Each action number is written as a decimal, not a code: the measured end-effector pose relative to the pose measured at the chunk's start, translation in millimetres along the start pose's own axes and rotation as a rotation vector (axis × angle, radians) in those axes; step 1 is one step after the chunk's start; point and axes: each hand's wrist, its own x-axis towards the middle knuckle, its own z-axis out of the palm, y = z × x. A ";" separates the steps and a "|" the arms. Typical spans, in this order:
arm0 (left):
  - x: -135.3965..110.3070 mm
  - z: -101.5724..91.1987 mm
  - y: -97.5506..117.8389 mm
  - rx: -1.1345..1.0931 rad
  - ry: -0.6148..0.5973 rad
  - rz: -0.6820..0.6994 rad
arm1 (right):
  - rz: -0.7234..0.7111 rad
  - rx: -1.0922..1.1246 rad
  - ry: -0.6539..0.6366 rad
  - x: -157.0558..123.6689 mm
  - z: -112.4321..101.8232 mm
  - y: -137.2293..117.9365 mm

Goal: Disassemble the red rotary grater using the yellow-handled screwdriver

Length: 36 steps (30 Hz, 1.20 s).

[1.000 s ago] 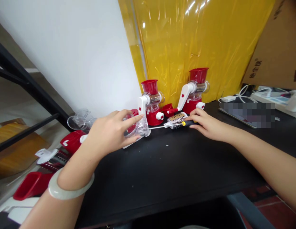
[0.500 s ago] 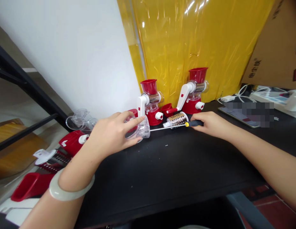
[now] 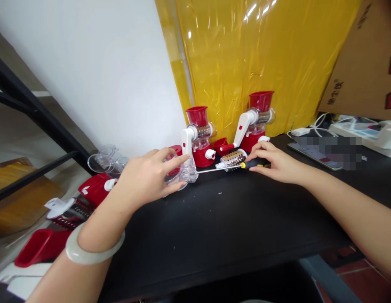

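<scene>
My left hand [image 3: 151,174] is closed around a clear plastic grater housing [image 3: 189,170], which lies on its side just above or on the black table. A screwdriver [image 3: 254,163] with a black and yellow handle is gripped in the fingers of my right hand [image 3: 273,162]. Its long shaft points left, and the tip meets the housing's right end; what it touches inside cannot be made out. Behind the shaft lies a metal grater drum [image 3: 233,159] with a white end. Two assembled red and white rotary graters, one nearer [image 3: 198,134] and one farther right [image 3: 258,120], stand behind.
At the left are another clear housing [image 3: 109,160], a red base [image 3: 94,187], a drum [image 3: 71,212] and a red hopper [image 3: 44,248]. A tablet [image 3: 315,153] and a white power strip [image 3: 359,130] lie at the right. A yellow plastic curtain [image 3: 261,50] hangs behind the table [image 3: 214,235].
My right hand has shifted its fingers on the screwdriver handle, which has moved slightly left. The left hand keeps the clear housing almost in the same place.
</scene>
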 end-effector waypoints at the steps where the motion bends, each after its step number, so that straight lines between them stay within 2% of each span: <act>1: 0.3 0.9 0.1 -0.003 0.005 0.005 | -0.001 -0.009 0.021 0.1 0.3 1.2; 5: 0.8 3.9 0.9 -0.018 0.019 0.021 | -0.021 -0.052 0.057 1.3 2.1 4.6; 8: 0.3 4.1 2.3 -0.030 0.022 0.025 | -0.041 -0.054 0.023 1.7 3.4 4.4; 13: -0.1 3.0 4.8 -0.050 -0.003 0.027 | 0.032 -0.083 -0.053 -0.4 3.1 0.3; 18: 0.6 5.1 1.7 -0.041 -0.036 -0.001 | 0.007 -0.117 -0.046 -1.2 -0.3 -1.6; 26: 0.3 -0.7 5.5 -0.217 -0.196 -0.042 | -0.036 -0.086 -0.061 -2.4 -1.6 1.0; 30: -4.9 8.6 16.8 -0.219 -0.204 -0.077 | -0.039 -0.130 -0.081 -2.6 -1.0 2.0; 36: -17.4 28.3 22.1 -0.278 -0.144 -0.127 | 0.074 -0.395 -0.176 -2.4 -6.0 -12.4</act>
